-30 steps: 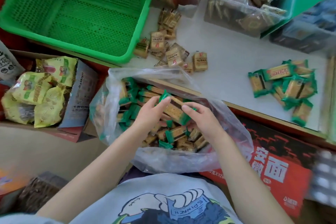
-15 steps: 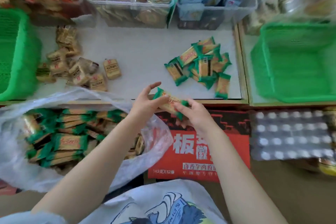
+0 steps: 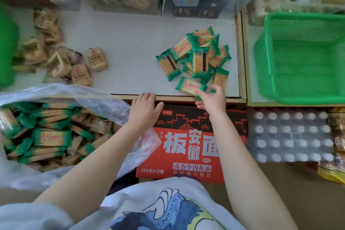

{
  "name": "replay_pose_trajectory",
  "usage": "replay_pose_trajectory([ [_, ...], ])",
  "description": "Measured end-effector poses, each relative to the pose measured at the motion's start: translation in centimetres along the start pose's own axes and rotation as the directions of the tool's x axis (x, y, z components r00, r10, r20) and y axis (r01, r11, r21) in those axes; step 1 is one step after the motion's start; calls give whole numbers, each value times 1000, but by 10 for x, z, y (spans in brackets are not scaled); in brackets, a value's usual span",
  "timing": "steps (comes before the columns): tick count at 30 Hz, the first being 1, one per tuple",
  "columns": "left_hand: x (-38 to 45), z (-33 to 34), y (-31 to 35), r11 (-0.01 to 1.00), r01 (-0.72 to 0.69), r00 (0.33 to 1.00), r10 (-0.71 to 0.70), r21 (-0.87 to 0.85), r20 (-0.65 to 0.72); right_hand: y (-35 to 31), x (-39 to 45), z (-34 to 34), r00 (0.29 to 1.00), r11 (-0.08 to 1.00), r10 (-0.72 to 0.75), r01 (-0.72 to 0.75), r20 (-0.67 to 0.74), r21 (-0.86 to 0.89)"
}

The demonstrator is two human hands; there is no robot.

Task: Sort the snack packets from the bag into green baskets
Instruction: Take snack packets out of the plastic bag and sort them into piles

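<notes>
A light grey short-sleeved T-shirt (image 3: 141, 203) is worn by the person. On its front, a cartoon graphic (image 3: 160, 211) is printed in blue, white and yellow-green. Both forearms are left bare.

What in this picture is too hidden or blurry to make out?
- Head view: whether the right hand has let go of the green packet; its fingers are blurred.
- Left green basket: cut off by the left edge.
- Lower packets in the plastic bag: buried under others.

two green baskets (image 3: 302, 58), one bag (image 3: 56, 136), two hands (image 3: 143, 106)
</notes>
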State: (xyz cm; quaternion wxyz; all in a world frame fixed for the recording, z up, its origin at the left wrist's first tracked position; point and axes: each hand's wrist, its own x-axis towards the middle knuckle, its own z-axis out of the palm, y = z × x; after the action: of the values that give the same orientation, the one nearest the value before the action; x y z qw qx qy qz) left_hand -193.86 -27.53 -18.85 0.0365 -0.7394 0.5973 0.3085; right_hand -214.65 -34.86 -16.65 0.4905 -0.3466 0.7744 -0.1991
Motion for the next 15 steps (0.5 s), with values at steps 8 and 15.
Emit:
replay_pose_trajectory([
  [8, -68, -38, -65, 968, -196, 841, 82, -159, -535, -37, -99, 47, 930, 955, -283, 296, 234, -19],
  [15, -170, -18, -244, 959, 233, 889, -277, -161, -364, -35, -186, 212, 628, 904, -202, 414, 752, -103],
])
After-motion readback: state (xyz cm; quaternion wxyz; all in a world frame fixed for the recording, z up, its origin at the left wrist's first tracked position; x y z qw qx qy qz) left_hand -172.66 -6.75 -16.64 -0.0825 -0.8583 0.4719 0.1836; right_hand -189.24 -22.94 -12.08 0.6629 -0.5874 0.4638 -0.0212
